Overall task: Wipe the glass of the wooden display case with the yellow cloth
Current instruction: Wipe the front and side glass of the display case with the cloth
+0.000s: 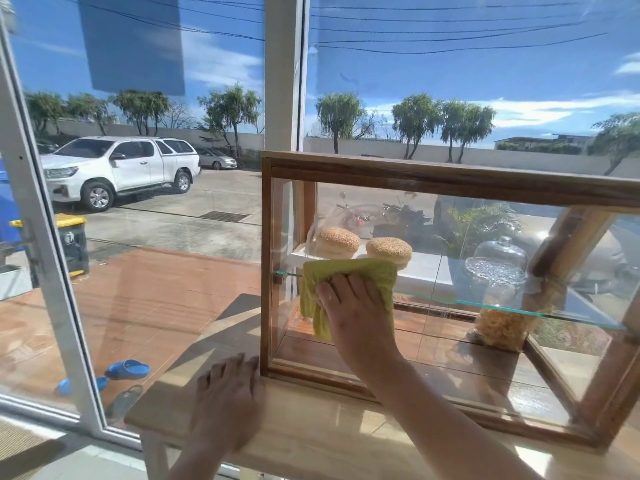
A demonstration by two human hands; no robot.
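We stand at a large window (156,168) that looks out on a paved yard, and before it a pale wooden table (311,434) carries the wooden display case (446,181), set toward the table's right and running out of view there. The case's front glass (467,358) faces us; behind it a glass shelf (502,304) crosses the middle, with two sesame buns (389,249) on a white tray and a glass dome (500,252) further right.

Our right hand (349,317) lies flat against the left part of that front glass, fingers straight and slightly spread, pressing the yellow cloth (349,271) to the pane. The cloth shows above and to the left of the fingers, its lower corner hanging down beside the thumb; we pinch none of it that we can see.

Our left hand (228,403) rests palm down on the table just beside the case's lower left corner, fingers extended and loosely apart, holding nothing, the fingertips near the frame. It is blurred, so we cannot tell whether they touch the wood.
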